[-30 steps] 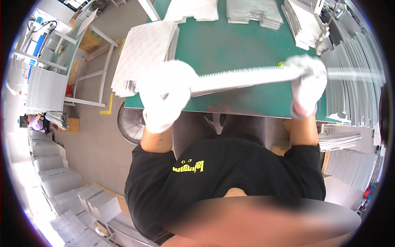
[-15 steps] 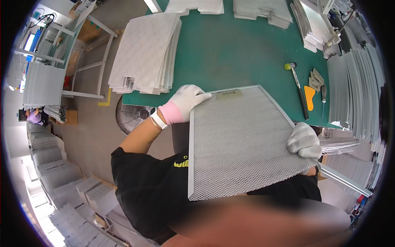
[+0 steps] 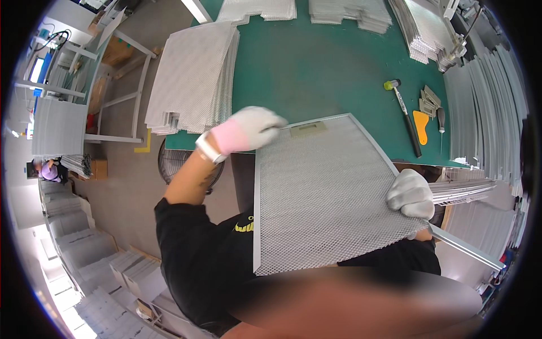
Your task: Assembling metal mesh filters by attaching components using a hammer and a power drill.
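A silver metal mesh filter panel [image 3: 322, 198], edged by thin metal frame strips, leans between my body and the table edge. A small olive-grey latch plate [image 3: 309, 129] sits at its far edge. My right hand [image 3: 411, 195], gloved in white, is closed around the panel's right side. From beside it a loose-ended frame strip [image 3: 468, 247] sticks out to the lower right. Over the panel's far left corner is my left hand [image 3: 254, 130], in a white glove with a pink cuff. Its fingers are curled and slightly blurred; whether they touch the frame is unclear.
On the green table [image 3: 316, 73] lie a mallet [image 3: 403, 113], an orange scraper [image 3: 420, 125], a screwdriver [image 3: 441, 121] and several latch plates [image 3: 429, 100]. Stacked mesh sheets [image 3: 192, 73] stand at the left. Metal strips [image 3: 480, 113] line the right. A floor fan [image 3: 175, 164] is below left.
My left hand has come off the frame's far edge, shifting up and left with its fingers curling in. My right hand keeps its hold on the panel. The view has shifted slightly.
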